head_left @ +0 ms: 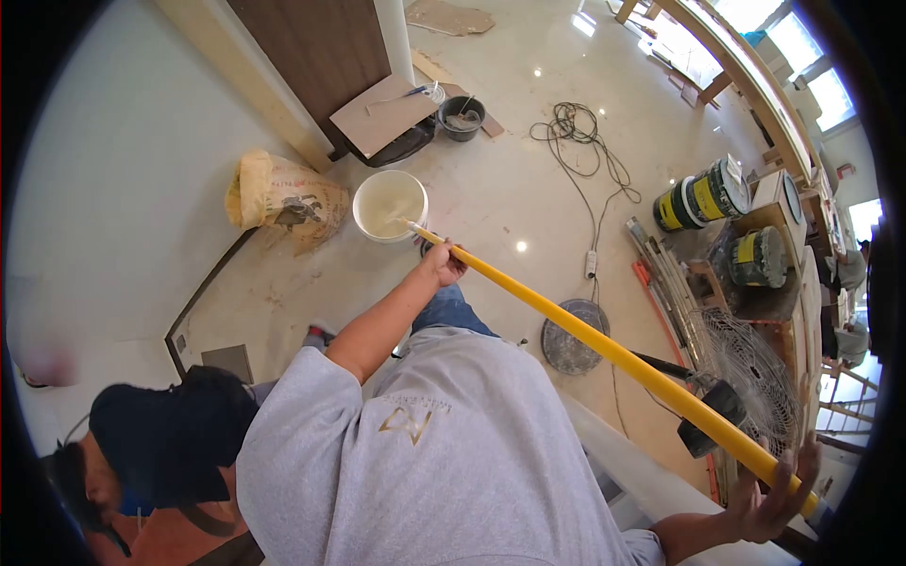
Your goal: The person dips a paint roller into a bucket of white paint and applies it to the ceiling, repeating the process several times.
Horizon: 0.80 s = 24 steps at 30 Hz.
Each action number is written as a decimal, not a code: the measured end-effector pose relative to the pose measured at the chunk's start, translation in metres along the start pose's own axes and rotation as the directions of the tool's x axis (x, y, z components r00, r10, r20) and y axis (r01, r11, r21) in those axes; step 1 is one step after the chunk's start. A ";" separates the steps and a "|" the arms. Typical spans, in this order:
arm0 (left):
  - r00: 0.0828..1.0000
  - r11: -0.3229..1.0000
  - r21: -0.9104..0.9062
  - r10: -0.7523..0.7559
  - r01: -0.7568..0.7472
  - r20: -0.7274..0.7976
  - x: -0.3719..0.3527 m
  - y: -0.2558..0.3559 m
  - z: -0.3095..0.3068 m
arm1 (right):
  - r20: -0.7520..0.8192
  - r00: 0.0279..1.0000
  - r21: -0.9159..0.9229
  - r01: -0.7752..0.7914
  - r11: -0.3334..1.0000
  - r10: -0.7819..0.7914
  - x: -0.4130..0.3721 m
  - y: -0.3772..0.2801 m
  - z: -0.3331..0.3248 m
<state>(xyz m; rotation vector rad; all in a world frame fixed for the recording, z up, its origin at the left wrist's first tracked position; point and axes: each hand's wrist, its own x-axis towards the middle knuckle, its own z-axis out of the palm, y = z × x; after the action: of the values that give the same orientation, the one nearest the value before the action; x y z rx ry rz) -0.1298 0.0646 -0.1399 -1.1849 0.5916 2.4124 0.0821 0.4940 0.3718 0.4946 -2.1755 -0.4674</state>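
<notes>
Running from eleven to four o'clock, the pole (613, 352) is seeming stiff, light but unwieldy; wide-apart holds are probably balancing it. The left hand (445, 263) is clasping near the bucket (363, 205); the right hand (772, 500) is supporting with spread fingers.

From my remote view, colours logged: pole (585, 330) solid bright yellow. Bucket (363, 228) off-white. I note the shirt (472, 443) plain pale grey, gold angular emblem on it; jeans (451, 307) blue. Sack (293, 193) yellow to buff, dark printed figure, reddish lettering. Tubs (703, 195) dark with yellow label panels. Small pail (444, 115) black. I see the round disc (574, 341) mottled dark grey, floor (500, 203) glossy cream, panel (307, 38) dark brown.
</notes>
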 end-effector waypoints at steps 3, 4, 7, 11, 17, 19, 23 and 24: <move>1.000 0.997 -0.075 0.007 -0.009 -0.024 0.011 0.015 -0.014 | -0.035 0.995 0.068 0.090 0.994 -0.088 0.027 -0.024 0.022; 0.999 0.996 -0.092 0.012 -0.016 -0.038 0.007 0.020 -0.011 | -0.026 0.996 0.077 0.092 0.993 -0.090 0.033 -0.030 0.026; 1.000 0.991 -0.131 0.019 -0.021 -0.017 -0.004 0.027 0.000 | -0.015 0.996 0.137 0.093 0.986 -0.092 0.043 -0.049 0.049; 0.999 0.990 -0.136 0.044 -0.040 0.022 -0.020 0.027 0.012 | -0.026 0.997 0.240 0.082 0.967 -0.078 0.064 -0.075 0.073; 0.998 0.982 -0.179 0.065 -0.060 0.020 -0.018 0.039 0.015 | 0.044 0.999 0.184 -0.005 0.983 -0.003 0.066 -0.112 0.105; 0.998 0.981 -0.180 0.066 -0.068 -0.017 0.006 0.041 0.004 | 0.039 0.999 0.271 -0.012 0.963 0.002 0.062 -0.130 0.122; 0.999 0.987 -0.155 0.036 -0.041 -0.033 0.015 0.025 -0.002 | 0.123 0.992 0.335 -0.015 0.942 -0.028 0.057 -0.139 0.119; 0.999 0.990 -0.137 0.034 -0.034 -0.007 0.010 0.022 0.003 | 0.124 0.992 0.309 -0.019 0.951 -0.021 0.058 -0.133 0.113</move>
<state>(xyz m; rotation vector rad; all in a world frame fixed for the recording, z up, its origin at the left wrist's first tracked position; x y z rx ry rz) -0.1485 0.0494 -0.1424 -1.2455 0.4567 2.5144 -0.0162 0.3695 0.2793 0.6514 -2.3849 -0.1581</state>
